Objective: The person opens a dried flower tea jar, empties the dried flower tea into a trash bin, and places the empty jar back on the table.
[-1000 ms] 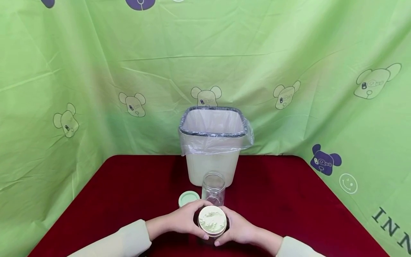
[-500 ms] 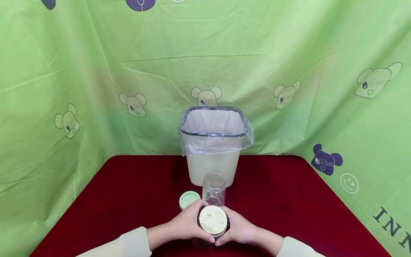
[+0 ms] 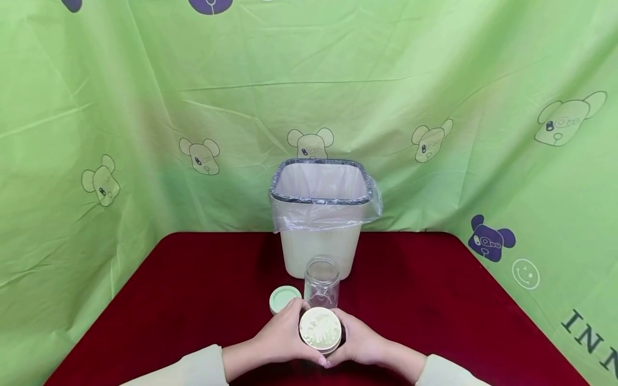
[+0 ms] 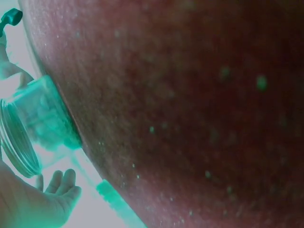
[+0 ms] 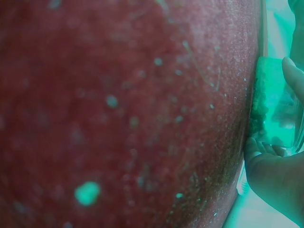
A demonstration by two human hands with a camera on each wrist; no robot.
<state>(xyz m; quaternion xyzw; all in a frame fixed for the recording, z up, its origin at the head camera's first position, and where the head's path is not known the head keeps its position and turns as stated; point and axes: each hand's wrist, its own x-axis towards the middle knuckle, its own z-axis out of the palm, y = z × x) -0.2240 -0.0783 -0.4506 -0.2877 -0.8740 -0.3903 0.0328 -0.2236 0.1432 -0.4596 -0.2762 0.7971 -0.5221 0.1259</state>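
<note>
Both hands hold a clear jar (image 3: 320,328) between them at the front of the table. My left hand (image 3: 285,336) curls round its left side and my right hand (image 3: 359,339) round its right, with the thumb tips meeting at the near side. Its round top looks pale and mottled; I cannot tell whether that is a cover or the contents. In the left wrist view the jar (image 4: 45,116) shows pale lumps inside and a ridged rim. Just behind the hands stands an open, clear empty-looking jar (image 3: 322,281), and left of it lies a pale green lid (image 3: 285,298).
A cream bin (image 3: 316,252) with a clear plastic liner (image 3: 323,214) over its rim stands at the back middle of the dark red tabletop (image 3: 410,284). A green patterned cloth (image 3: 232,123) hangs behind and at both sides.
My left thumb has slid to the right along the jar's near side until it meets the right thumb. The mottled pattern on the jar's top has altered. My right hand stays nearly in place.
</note>
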